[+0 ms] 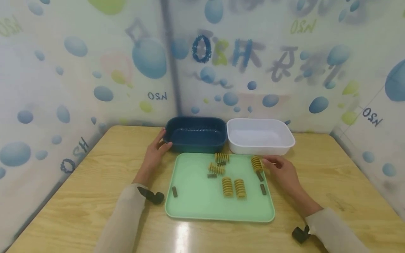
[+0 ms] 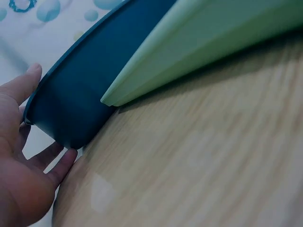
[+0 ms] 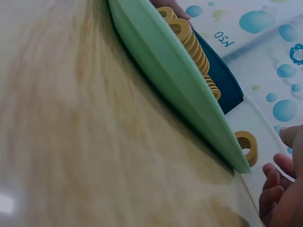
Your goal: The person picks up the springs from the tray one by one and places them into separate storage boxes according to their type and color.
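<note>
My left hand (image 1: 155,149) rests against the left end of a dark blue plastic bin (image 1: 196,147), its fingers spread along the wall and rim. In the left wrist view the thumb and fingertips lie right at the bin's side (image 2: 71,104). My right hand (image 1: 283,172) is at the far right corner of a light green tray (image 1: 196,207), beside a yellow coil spring (image 1: 256,164). Its thumb and fingers stand apart, with nothing between them in the right wrist view. Two yellow springs (image 1: 227,187) lie mid-tray, and two more (image 1: 216,169) near its far edge.
Small dark ridged pieces (image 1: 263,189) lie about the tray, one alone near the left edge (image 1: 174,192). A white bin (image 1: 261,149) stands right of the blue one, behind the tray. All sit on a wooden table (image 1: 335,196) against a patterned wall (image 1: 202,84).
</note>
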The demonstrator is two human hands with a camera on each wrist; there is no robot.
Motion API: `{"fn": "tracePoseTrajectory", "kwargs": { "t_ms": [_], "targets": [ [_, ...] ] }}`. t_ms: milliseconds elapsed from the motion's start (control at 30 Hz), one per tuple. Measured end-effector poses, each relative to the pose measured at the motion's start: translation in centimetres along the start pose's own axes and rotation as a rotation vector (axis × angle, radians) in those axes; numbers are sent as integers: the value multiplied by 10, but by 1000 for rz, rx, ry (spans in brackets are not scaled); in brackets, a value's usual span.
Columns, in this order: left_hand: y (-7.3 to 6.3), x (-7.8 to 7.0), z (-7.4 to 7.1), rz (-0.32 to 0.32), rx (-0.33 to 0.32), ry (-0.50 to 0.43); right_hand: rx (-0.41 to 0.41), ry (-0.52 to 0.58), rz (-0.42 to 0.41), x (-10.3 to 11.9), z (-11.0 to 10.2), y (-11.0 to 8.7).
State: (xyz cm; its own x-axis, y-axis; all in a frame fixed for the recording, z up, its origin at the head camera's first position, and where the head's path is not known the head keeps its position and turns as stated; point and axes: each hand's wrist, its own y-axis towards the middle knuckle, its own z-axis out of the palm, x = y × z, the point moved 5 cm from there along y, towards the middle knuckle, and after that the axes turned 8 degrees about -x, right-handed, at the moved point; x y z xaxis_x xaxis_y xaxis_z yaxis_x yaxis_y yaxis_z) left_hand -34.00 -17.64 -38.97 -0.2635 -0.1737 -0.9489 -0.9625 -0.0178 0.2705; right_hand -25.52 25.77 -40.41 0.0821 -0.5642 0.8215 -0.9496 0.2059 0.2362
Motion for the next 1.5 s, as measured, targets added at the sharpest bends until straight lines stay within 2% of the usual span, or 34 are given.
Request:
{"fn": "tracePoseTrajectory", "kwargs": {
  "t_ms": [133, 300, 433, 567, 667, 833, 1067, 1167, 1300, 1500],
  "targets": [
    [-3, -5, 1, 14, -17, 1, -24, 41, 37, -5, 4, -1],
    [-2, -3, 2, 45, -26, 13, -17, 67, -21, -4, 10, -3],
    [2, 9, 0, 56, -54, 23, -3, 63, -76, -3, 15, -7],
    [6, 24, -2, 34, -103, 49, 7, 67, -119, -4, 21, -11],
    [8, 29, 0, 25, -118, 44, -12, 55, -137, -5, 21, -12],
    [11, 28, 2, 16, -126, 21, -43, 45, -149, -2, 20, -9],
    [3, 10, 1, -28, -104, -12, -62, 23, -170, 1, 27, -2],
    [4, 11, 1, -24, -101, -11, -66, 7, -178, 3, 28, -1],
    [8, 21, 0, -16, -109, 14, -71, 1, -210, 5, 29, -1],
    [11, 29, 0, 5, -122, 26, -17, -7, -230, 3, 31, 3]
  ]
}}
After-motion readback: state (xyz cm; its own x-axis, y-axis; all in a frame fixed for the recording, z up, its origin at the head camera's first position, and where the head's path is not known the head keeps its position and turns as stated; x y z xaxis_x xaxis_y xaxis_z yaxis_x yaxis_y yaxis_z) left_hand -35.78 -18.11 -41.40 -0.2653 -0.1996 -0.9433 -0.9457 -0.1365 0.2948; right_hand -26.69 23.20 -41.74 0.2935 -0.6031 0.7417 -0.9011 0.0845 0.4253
